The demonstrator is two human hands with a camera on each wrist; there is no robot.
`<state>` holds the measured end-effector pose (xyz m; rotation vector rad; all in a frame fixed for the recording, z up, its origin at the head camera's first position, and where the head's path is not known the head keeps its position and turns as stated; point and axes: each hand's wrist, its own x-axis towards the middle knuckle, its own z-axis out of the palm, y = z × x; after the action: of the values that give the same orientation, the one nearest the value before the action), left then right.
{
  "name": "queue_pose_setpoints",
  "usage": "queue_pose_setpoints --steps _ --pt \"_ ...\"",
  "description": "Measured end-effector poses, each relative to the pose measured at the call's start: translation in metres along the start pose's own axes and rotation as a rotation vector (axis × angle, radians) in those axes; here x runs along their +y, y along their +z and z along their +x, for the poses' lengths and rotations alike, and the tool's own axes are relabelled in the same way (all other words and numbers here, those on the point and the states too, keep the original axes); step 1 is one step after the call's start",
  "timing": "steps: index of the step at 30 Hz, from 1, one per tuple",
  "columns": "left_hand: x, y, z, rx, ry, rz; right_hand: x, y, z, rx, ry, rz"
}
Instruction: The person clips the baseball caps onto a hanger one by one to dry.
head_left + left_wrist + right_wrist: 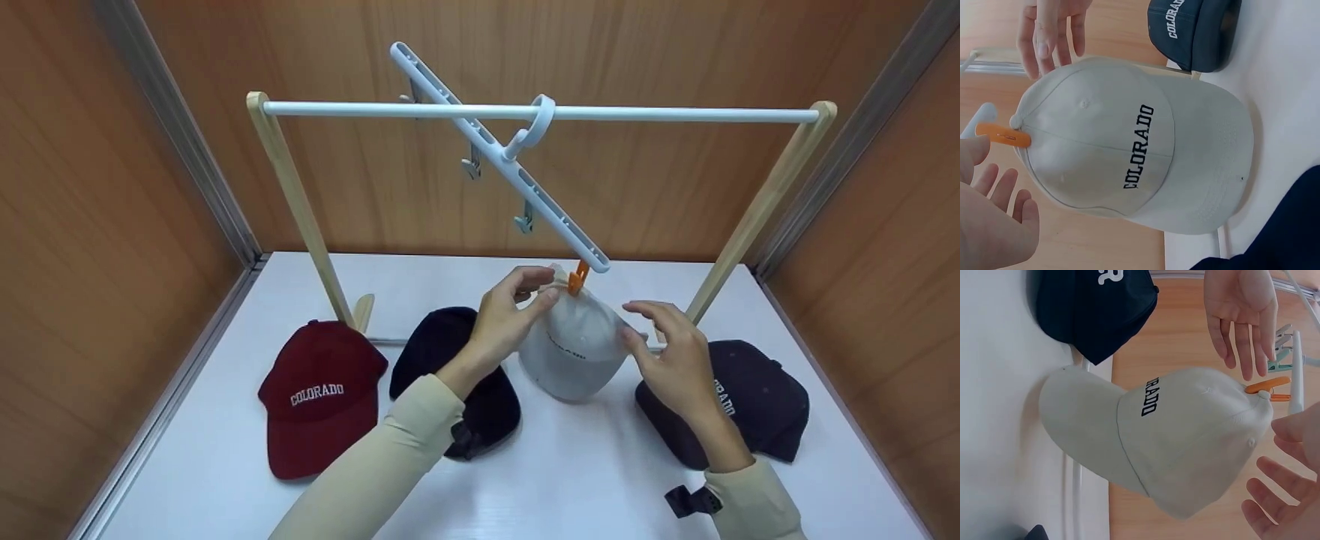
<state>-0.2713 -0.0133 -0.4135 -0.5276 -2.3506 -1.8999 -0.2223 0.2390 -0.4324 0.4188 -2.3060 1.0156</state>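
A pale grey cap (1089, 135) with COLORADO lettering hangs brim down from an orange clip (577, 279) at the near end of a light blue hanger (517, 176). My left hand (510, 311) is at the cap's left side, fingers spread and thumb tip close to the clip in the left wrist view. On the other side my right hand (679, 356) has its fingers loosely bent beside the cap's crown. Neither hand grips anything. In the right wrist view the cap (1185, 439) hangs between both hands.
The hanger hooks over a white rail (675, 114) on wooden legs; more clips (525, 219) dangle from it. On the white table (210, 450) lie a maroon cap (322, 420) at left, a black cap (491, 412) under my left arm and a navy cap (761, 397) at right. Wooden panels enclose the table.
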Motion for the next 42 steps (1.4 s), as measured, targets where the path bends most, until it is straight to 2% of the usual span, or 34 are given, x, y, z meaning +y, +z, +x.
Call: queue_pose_setpoints --steps 8,15,22,25,30,38,42 --pt "-0.008 -0.016 -0.008 0.019 0.036 0.055 -0.002 -0.005 -0.009 0.005 -0.011 -0.036" --pt "-0.016 -0.026 -0.014 0.026 0.034 0.098 -0.01 -0.006 -0.017 0.012 -0.056 -0.03" --pt "-0.025 -0.036 -0.02 0.036 0.105 0.189 -0.021 -0.004 -0.02 -0.006 -0.115 -0.011" --pt "-0.028 -0.041 -0.023 0.041 0.114 0.226 -0.025 -0.001 -0.021 -0.018 -0.156 0.012" --pt "-0.035 -0.049 -0.028 0.053 0.12 0.252 -0.029 0.005 -0.022 -0.04 -0.199 0.041" --pt "-0.046 -0.063 -0.038 0.082 0.128 0.266 -0.033 0.016 -0.026 -0.039 -0.218 0.016" --pt "-0.05 -0.071 -0.04 0.092 0.113 0.251 -0.034 0.02 -0.027 -0.065 -0.209 0.031"
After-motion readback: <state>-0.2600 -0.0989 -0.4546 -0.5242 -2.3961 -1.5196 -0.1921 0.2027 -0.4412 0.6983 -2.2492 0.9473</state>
